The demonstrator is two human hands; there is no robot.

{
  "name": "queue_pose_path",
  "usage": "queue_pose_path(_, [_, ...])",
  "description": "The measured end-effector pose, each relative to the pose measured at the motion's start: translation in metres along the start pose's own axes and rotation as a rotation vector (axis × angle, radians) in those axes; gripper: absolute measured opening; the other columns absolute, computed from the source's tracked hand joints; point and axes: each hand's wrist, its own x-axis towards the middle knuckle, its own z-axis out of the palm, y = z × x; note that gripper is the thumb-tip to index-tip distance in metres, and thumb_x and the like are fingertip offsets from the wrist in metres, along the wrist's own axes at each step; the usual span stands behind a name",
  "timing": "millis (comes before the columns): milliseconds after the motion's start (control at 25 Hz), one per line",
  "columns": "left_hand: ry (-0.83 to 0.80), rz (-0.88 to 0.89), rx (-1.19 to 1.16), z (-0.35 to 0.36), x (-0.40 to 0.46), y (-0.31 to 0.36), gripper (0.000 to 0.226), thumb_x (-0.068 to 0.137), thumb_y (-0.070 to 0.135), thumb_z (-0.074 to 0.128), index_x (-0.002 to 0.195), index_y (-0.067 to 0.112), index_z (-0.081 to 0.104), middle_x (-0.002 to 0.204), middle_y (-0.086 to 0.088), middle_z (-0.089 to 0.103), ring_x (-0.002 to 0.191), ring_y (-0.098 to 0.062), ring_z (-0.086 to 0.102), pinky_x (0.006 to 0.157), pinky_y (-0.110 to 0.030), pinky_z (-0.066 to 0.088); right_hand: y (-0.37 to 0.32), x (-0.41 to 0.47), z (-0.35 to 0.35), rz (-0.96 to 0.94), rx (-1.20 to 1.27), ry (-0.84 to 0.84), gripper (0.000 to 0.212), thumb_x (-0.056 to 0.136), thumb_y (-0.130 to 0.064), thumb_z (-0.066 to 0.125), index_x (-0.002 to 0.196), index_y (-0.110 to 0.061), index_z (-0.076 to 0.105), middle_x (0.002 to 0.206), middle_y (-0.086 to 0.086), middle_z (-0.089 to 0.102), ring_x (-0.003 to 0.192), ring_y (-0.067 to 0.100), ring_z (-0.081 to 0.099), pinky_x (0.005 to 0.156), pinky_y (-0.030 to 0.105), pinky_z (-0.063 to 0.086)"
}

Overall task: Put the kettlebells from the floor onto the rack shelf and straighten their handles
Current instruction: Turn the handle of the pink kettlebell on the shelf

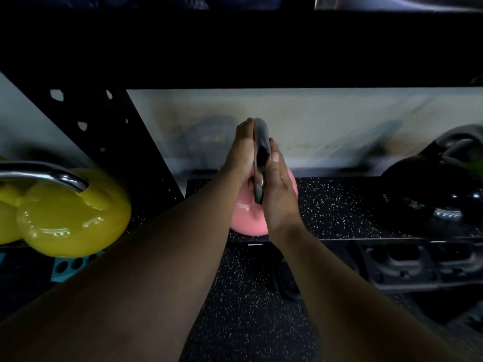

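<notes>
Pink kettlebell point(247, 218) sits on the speckled rack shelf point(339, 205), near its front edge, roughly mid-shelf. Its grey handle point(261, 152) stands upright, seen edge-on, running away from the camera.

Left hand point(241, 155) lies flat against the handle's left side; right hand point(281, 189) is pressed to its right side. Fingers point(275, 159) of both hands are held together and extended, palms sandwiching the handle rather than curling around it.

Yellow kettlebell point(75, 218) with a chrome handle point(44, 175) is at the left, beyond the perforated black rack upright point(104, 131), well apart from the pink one. Black kettlebell point(428, 194) rests on the same shelf at the right, also well apart. Speckled rubber floor point(243, 309) lies below the shelf edge. Scuffed pale wall point(313, 126) stands behind the shelf.
</notes>
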Motion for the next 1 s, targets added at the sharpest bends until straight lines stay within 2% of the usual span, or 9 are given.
queue_pose_path(80, [0.019, 0.053, 0.011, -0.002, -0.003, -0.003, 0.061, 0.101, 0.05, 0.032, 0.131, 0.001, 0.053, 0.118, -0.016, 0.06, 0.104, -0.025, 0.055, 0.093, -0.035, 0.044, -0.001, 0.0, -0.002, -0.006, -0.036, -0.002, 0.046, 0.101, -0.054, 0.025, 0.147, -0.047, 0.033, 0.147, -0.015, 0.047, 0.123, -0.006, 0.046, 0.092, 0.003, 0.037])
queue_pose_path(120, [0.051, 0.068, 0.042, -0.002, -0.003, -0.003, 0.061, 0.101, 0.049, 0.032, 0.137, 0.002, 0.05, 0.126, -0.017, 0.059, 0.109, -0.027, 0.057, 0.092, -0.034, 0.044, -0.002, 0.0, -0.004, -0.012, -0.058, -0.001, 0.047, 0.101, -0.055, 0.024, 0.147, -0.048, 0.032, 0.148, -0.015, 0.046, 0.127, -0.002, 0.044, 0.094, 0.006, 0.035])
queue_pose_path(240, [0.131, 0.058, 0.223, -0.004, 0.001, 0.007, 0.059, 0.104, 0.044, 0.027, 0.141, 0.002, 0.046, 0.136, -0.022, 0.054, 0.128, -0.032, 0.05, 0.103, -0.032, 0.039, -0.006, 0.0, -0.006, -0.007, -0.102, -0.042, 0.048, 0.1, -0.057, 0.021, 0.148, -0.049, 0.027, 0.148, -0.008, 0.048, 0.133, 0.013, 0.046, 0.108, 0.029, 0.039])
queue_pose_path(360, [0.101, 0.104, 0.428, -0.016, -0.003, 0.014, 0.056, 0.102, 0.048, 0.031, 0.141, 0.011, 0.049, 0.142, -0.015, 0.052, 0.132, -0.027, 0.047, 0.109, -0.03, 0.031, -0.015, 0.0, -0.012, 0.021, -0.173, -0.102, 0.049, 0.102, -0.054, 0.021, 0.15, -0.046, 0.022, 0.146, 0.008, 0.051, 0.129, 0.032, 0.052, 0.105, 0.046, 0.045])
queue_pose_path(440, [0.09, 0.216, 0.667, -0.035, -0.017, 0.016, 0.047, 0.102, 0.044, 0.036, 0.137, 0.017, 0.053, 0.142, -0.009, 0.054, 0.131, -0.024, 0.048, 0.103, -0.025, 0.031, -0.024, 0.002, -0.018, 0.041, -0.246, -0.153, 0.049, 0.103, -0.048, 0.025, 0.152, -0.039, 0.024, 0.147, 0.011, 0.049, 0.131, 0.032, 0.049, 0.103, 0.041, 0.043])
queue_pose_path(560, [0.061, 0.361, 1.137, -0.077, -0.041, 0.01, 0.041, 0.101, 0.046, 0.034, 0.127, 0.027, 0.06, 0.132, -0.002, 0.062, 0.124, -0.023, 0.054, 0.102, -0.037, 0.039, -0.046, 0.008, -0.03, 0.012, -0.498, -0.165, 0.045, 0.103, -0.038, 0.038, 0.148, -0.031, 0.033, 0.131, 0.013, 0.06, 0.107, 0.023, 0.061, 0.072, 0.021, 0.048])
queue_pose_path(680, [0.086, 0.434, 1.452, -0.115, -0.057, 0.002, 0.04, 0.101, 0.043, 0.032, 0.119, 0.028, 0.064, 0.126, 0.003, 0.063, 0.122, -0.021, 0.054, 0.106, -0.05, 0.034, -0.066, 0.012, -0.036, -0.28, -0.938, -0.056, 0.043, 0.095, -0.028, 0.056, 0.137, -0.021, 0.05, 0.118, 0.012, 0.06, 0.105, 0.025, 0.052, 0.08, 0.031, 0.045])
queue_pose_path(840, [0.112, 0.608, 1.444, -0.153, -0.082, 0.002, 0.028, 0.096, 0.033, 0.05, 0.115, 0.02, 0.068, 0.117, 0.001, 0.065, 0.112, -0.021, 0.058, 0.102, -0.037, 0.039, -0.075, -0.006, -0.005, -0.544, -1.228, -0.068, 0.033, 0.083, -0.018, 0.062, 0.116, -0.018, 0.064, 0.11, 0.011, 0.06, 0.102, 0.033, 0.048, 0.08, 0.04, 0.039])
queue_pose_path(1000, [-0.016, 0.863, 1.408, -0.201, -0.124, 0.013, 0.019, 0.089, 0.015, 0.056, 0.098, 0.013, 0.073, 0.104, -0.002, 0.069, 0.104, -0.022, 0.061, 0.092, -0.033, 0.046, -0.065, -0.037, 0.077, -0.582, -1.18, -0.166, 0.026, 0.08, -0.02, 0.061, 0.105, -0.018, 0.068, 0.105, 0.009, 0.064, 0.102, 0.035, 0.053, 0.088, 0.046, 0.044])
